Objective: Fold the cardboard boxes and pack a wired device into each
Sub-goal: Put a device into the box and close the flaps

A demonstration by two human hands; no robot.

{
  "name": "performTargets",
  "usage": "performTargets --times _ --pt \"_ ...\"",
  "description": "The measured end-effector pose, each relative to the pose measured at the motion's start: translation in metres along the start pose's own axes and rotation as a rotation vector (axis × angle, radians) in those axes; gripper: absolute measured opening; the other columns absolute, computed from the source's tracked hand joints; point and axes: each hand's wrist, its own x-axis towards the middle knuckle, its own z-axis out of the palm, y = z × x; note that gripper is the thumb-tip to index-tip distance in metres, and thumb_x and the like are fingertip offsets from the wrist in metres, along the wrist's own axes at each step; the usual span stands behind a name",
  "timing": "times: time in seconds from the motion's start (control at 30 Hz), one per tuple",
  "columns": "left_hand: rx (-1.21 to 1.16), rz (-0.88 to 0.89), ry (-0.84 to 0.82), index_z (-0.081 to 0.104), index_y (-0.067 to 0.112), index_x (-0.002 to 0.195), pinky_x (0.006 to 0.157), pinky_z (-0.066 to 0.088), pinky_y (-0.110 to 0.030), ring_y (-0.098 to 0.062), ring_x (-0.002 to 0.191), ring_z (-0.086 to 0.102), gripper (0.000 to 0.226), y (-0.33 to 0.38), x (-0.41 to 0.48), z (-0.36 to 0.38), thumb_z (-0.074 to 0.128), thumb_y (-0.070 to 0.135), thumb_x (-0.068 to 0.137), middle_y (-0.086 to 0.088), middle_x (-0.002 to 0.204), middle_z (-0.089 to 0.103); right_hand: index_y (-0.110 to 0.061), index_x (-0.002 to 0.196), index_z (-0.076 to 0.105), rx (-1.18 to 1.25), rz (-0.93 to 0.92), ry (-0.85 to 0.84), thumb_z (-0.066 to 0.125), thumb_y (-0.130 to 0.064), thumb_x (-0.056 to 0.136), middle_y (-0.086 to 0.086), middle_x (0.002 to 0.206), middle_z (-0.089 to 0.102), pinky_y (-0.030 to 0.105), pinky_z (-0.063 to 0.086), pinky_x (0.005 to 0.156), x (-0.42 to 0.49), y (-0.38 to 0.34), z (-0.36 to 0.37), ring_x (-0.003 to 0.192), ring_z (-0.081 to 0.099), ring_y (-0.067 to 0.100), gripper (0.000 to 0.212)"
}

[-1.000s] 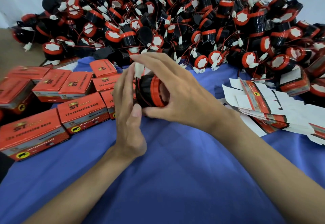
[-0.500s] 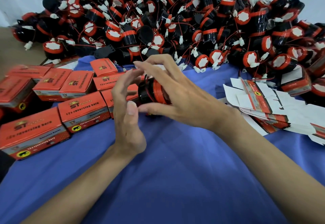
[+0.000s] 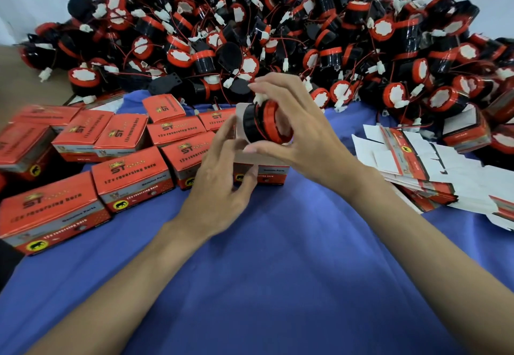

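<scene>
One horn point(image 3: 262, 125) is clamped in the right hand point(image 3: 303, 137) above the cloth's point(image 3: 278, 285) middle; the left hand point(image 3: 219, 187) has been drawn back, fingers spread, empty. Wire tucked, boxing judged next.

Work surface: covered by a blue cloth point(image 3: 278, 257). Upper frame: a large heap of black-and-red wired horns point(image 3: 278, 34) spans the full width. Left and centre: closed red boxes point(image 3: 130, 179), set close together in rows. Right edge: a fanned stack of flat box blanks point(image 3: 434, 171), white sides mostly up.
</scene>
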Motion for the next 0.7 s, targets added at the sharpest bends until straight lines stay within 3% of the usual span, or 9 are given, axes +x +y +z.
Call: performTargets --times 0.13,0.2,0.37,0.53,0.7 --pt "0.174 0.059 -0.04 0.047 0.005 0.129 0.111 0.031 -0.032 -0.026 0.138 0.033 0.043 0.001 -0.002 0.005 0.052 0.025 0.091 -0.012 0.152 0.032 -0.004 0.132 0.048 -0.012 -0.004 -0.028 0.078 -0.025 0.079 0.012 0.135 0.042 0.015 0.027 0.108 -0.005 0.007 0.004 0.128 0.038 0.013 0.065" --pt "0.188 0.075 -0.016 0.048 0.003 0.129 0.104 0.043 -0.042 -0.03 0.13 0.044 0.043 0.001 -0.001 0.005 0.053 0.023 0.09 -0.014 0.143 0.041 -0.005 0.133 0.048 -0.019 0.003 -0.035 0.077 -0.022 0.08 0.011 0.136 0.041 0.015 0.027 0.108 -0.006 0.01 0.005 0.128 0.037 0.01 0.063" --pt "0.365 0.113 0.03 0.04 0.005 0.143 0.094 0.049 -0.04 -0.032 0.124 0.048 0.059 0.0 0.001 0.003 0.057 0.018 0.088 -0.017 0.142 0.04 -0.002 0.13 0.051 -0.059 -0.001 0.009 0.077 -0.021 0.079 0.015 0.132 0.045 0.014 0.028 0.107 -0.007 0.018 0.003 0.126 0.04 0.015 0.06" --pt "0.487 0.086 0.005 0.057 0.005 0.126 0.099 0.042 -0.041 -0.03 0.131 0.044 0.044 0.001 0.0 0.003 0.057 0.025 0.086 -0.014 0.149 0.039 -0.008 0.132 0.051 -0.099 0.003 -0.091 0.077 -0.025 0.079 0.009 0.133 0.044 0.024 0.038 0.104 -0.008 0.02 0.0 0.123 0.045 0.017 0.062" --pt "0.517 0.112 0.011 0.058 0.004 0.127 0.102 0.039 -0.038 -0.023 0.144 0.03 0.047 0.003 0.0 0.002 0.058 0.024 0.085 -0.009 0.155 0.033 -0.02 0.133 0.05 -0.296 0.062 -0.216 0.076 -0.044 0.076 -0.007 0.135 0.047 0.042 0.054 0.076 -0.011 0.016 -0.002 0.122 0.046 0.017 0.067"
